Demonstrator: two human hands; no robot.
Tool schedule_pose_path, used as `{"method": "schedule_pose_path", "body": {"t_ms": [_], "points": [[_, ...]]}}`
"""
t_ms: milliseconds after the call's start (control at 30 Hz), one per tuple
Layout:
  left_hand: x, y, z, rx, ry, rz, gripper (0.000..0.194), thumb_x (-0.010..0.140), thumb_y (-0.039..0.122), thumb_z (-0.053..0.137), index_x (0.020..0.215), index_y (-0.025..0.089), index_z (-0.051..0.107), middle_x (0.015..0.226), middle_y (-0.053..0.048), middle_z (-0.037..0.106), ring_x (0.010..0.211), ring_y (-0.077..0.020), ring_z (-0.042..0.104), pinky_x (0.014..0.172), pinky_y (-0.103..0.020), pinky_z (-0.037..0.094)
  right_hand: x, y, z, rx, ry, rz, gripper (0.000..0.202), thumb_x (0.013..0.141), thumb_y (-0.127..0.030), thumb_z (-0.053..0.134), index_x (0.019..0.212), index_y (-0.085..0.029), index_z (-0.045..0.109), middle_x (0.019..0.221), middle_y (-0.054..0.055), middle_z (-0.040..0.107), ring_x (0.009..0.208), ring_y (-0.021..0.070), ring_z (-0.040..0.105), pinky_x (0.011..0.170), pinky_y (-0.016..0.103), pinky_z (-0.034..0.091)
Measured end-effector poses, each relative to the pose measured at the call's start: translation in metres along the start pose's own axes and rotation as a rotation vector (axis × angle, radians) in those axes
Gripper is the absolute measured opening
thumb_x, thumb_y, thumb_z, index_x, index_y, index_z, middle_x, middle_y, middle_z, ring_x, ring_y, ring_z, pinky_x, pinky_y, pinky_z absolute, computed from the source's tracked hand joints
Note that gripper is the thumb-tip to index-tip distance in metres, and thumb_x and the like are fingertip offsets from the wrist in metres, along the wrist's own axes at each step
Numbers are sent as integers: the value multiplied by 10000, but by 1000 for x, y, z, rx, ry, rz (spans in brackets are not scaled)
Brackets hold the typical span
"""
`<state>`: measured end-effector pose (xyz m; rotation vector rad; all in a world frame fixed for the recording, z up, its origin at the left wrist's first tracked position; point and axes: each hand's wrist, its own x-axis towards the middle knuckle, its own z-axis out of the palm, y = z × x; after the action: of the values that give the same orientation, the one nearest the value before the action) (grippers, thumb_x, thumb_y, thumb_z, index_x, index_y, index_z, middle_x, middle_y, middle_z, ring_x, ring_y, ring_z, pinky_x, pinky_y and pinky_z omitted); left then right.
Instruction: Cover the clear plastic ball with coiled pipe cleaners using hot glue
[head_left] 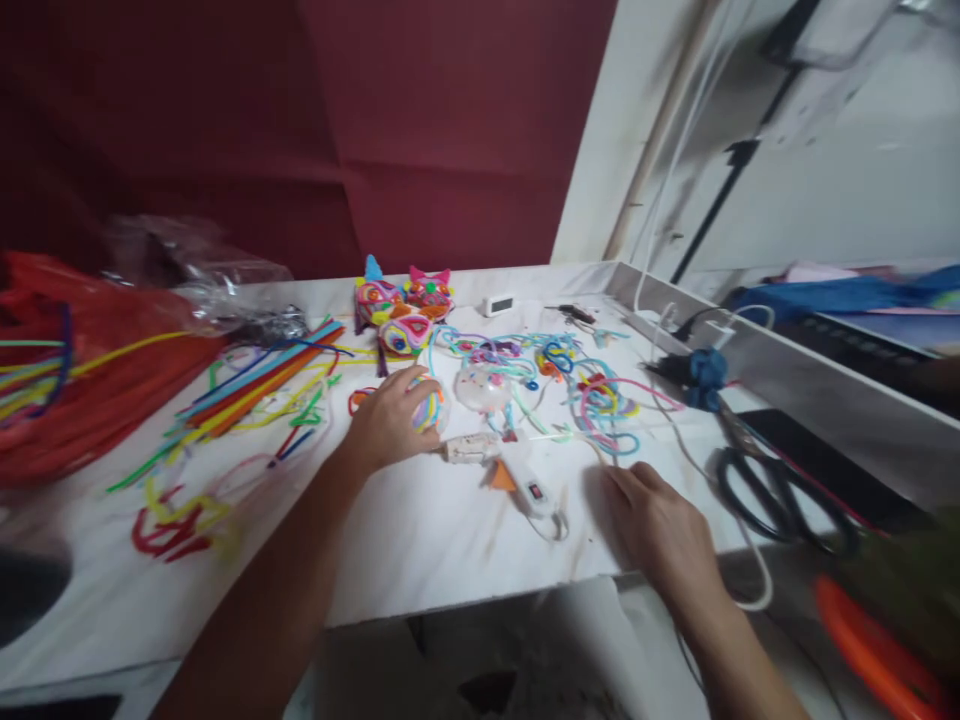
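Observation:
My left hand [390,420] is closed round a clear ball [429,408] decorated with coloured pipe cleaner strips. My fingers cover its left side. Lying just right of it is a white hot glue gun [525,480] with an orange trigger and a clear stick at its back end. My right hand [652,515] rests low over the table to the right of the glue gun, fingers curled, near a pale cord. What is in those fingers, if anything, is hidden. Behind the glue gun sits a second clear ball [482,388] with small coloured bits.
Finished pipe-cleaner animal figures [405,305] stand at the back by a small white display [498,305]. Bundled pipe cleaners [262,385] lie left, with a red bag [112,370]. Loose loops [607,405], black-handled scissors [780,500] and a dark phone-like slab [825,470] are right.

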<state>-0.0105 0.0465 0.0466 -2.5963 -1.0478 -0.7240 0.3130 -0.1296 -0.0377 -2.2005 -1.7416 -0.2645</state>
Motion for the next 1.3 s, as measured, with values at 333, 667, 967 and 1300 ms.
{"method": "schedule_pose_path", "body": {"t_ms": [333,667,967,1300], "points": [[-1,0,-11,4,-279,-134,499,819,218,737,1317,236,742,1540,-142,670,1380,-346,689,1135,-453,627,-9,12,11,31,230,-101,248,1073,-227,505,1040,-227,751,918,70,747,641,219,692,544,312,366],[9,1,-20,178,-634,-272,543,916,317,546,1436,222,671,1542,-155,648,1358,-389,670,1025,-500,622,2,-2,-2,248,389,-159,235,982,-116,479,968,-194,700,851,49,763,629,194,718,606,303,479],[12,1,-23,118,-702,-337,596,909,317,511,1474,184,644,1579,-185,628,1415,-437,627,1045,-580,599,48,-40,-21,325,266,-317,242,982,-102,530,1021,-162,761,873,76,780,719,202,741,670,289,532],[10,-15,-11,167,-724,-354,687,861,411,542,1518,237,641,1623,-162,612,1454,-442,619,1034,-572,614,55,-96,-19,286,174,-390,163,961,-101,643,881,-192,752,778,51,760,709,218,719,655,310,430]]}}
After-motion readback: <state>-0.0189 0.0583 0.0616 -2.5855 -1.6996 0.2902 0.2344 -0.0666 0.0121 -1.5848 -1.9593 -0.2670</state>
